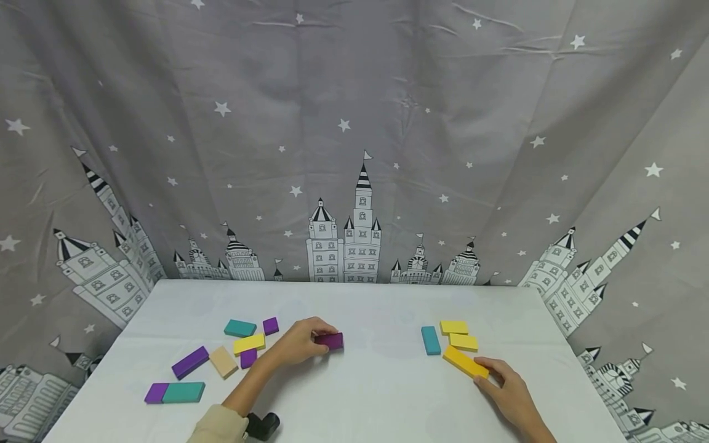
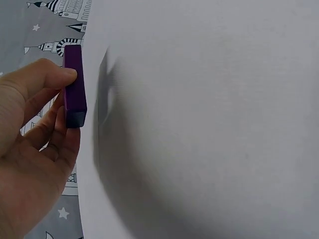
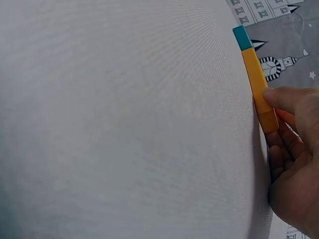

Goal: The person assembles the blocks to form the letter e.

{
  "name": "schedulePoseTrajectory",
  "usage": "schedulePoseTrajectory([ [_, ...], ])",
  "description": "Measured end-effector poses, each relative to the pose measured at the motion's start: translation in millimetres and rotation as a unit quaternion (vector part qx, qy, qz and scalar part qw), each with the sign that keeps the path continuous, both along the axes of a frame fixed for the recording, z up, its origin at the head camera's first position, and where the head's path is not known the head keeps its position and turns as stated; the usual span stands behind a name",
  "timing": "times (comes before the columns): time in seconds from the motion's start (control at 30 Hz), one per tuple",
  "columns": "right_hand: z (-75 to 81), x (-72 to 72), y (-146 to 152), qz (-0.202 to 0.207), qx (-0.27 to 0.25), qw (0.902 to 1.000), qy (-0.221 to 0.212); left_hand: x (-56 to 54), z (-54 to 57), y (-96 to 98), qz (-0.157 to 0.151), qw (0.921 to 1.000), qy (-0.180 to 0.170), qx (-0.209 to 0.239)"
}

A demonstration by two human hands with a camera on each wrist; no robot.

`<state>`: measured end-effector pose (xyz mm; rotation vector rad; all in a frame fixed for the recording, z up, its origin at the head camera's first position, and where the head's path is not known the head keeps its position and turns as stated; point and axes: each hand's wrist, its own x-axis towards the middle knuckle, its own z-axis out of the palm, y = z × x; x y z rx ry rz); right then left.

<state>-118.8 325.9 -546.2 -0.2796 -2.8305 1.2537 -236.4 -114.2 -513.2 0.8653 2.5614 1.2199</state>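
My left hand (image 1: 300,342) pinches a dark purple rectangular block (image 1: 332,341) by its end, near the middle of the white table. In the left wrist view the thumb presses one side of this purple block (image 2: 75,89), fingers behind it, and its shadow falls on the cloth. Over on the right, my right hand (image 1: 511,394) holds the near end of a long yellow block (image 1: 461,360) between thumb and fingers. The right wrist view has this yellow block (image 3: 258,82) lined up before a teal block (image 3: 242,38). Two more yellow blocks (image 1: 453,327) (image 1: 463,342) lie just beyond it.
Left of my left arm lie loose blocks: a teal one (image 1: 240,328), a yellow one (image 1: 249,344), a tan one (image 1: 224,362), a long purple one (image 1: 190,362) and small purple ones (image 1: 270,326). Nearer, another teal block (image 1: 184,392) touches a purple one (image 1: 157,393). A grey castle-print curtain (image 1: 399,123) hangs behind.
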Motion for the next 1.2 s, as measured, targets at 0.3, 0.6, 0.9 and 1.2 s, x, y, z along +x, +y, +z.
schedulePoseTrajectory([
  [0.3, -0.1, -0.4, -0.3, -0.001, 0.003, 1.0000, -0.001, -10.8, -8.8, 15.0, -0.006, 0.9999, -0.012, 0.003],
  [0.6, -2.0, -1.3, 1.5, 0.006, -0.001, 1.0000, -0.001, -15.2, -16.3, 26.7, -0.009, 0.9996, -0.027, -0.004],
  [0.9, -1.2, -1.2, 1.9, 0.011, 0.000, 0.9999, 0.008, -17.5, -20.5, 31.2, -0.006, 0.9994, -0.034, -0.002],
  [1.2, -2.7, 0.1, 4.6, 0.025, 0.013, 0.9992, 0.029, -13.8, -23.6, 31.1, 0.005, 0.9985, -0.053, 0.017],
])
